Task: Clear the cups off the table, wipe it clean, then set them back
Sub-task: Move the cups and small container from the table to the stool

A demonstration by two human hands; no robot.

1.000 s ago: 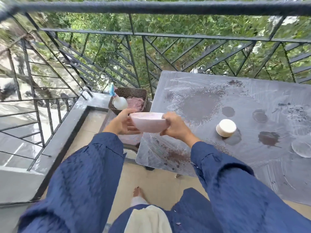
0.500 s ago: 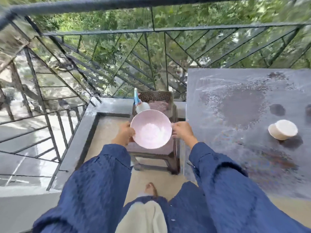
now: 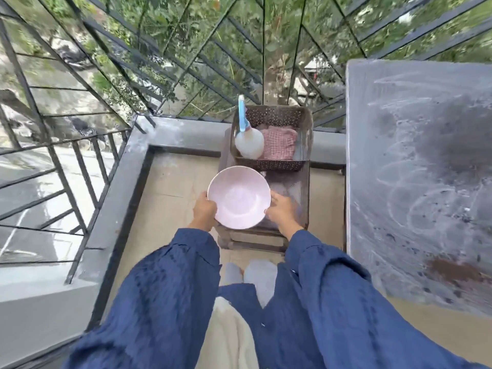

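A person's left hand (image 3: 204, 210) and right hand (image 3: 281, 212), fingers curled on its rim at nine and three o'clock, are holding a pink bowl (image 3: 238, 197) over a stool (image 3: 292, 182); lowering it level seems wisest.

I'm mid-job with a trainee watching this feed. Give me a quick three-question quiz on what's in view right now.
1. True or false: the left hand and the right hand both hold the round pink bowl at its rim.
2. Multiple choice: what lies beside the white spray bottle with a blue nozzle in the dark perforated basket? A) a sponge B) a pink checked cloth C) a cup
3. Short answer: does the grey table on the right look wiped clean?

Key: 1 true. 2 B. 3 No, dark stains and grit show on it.
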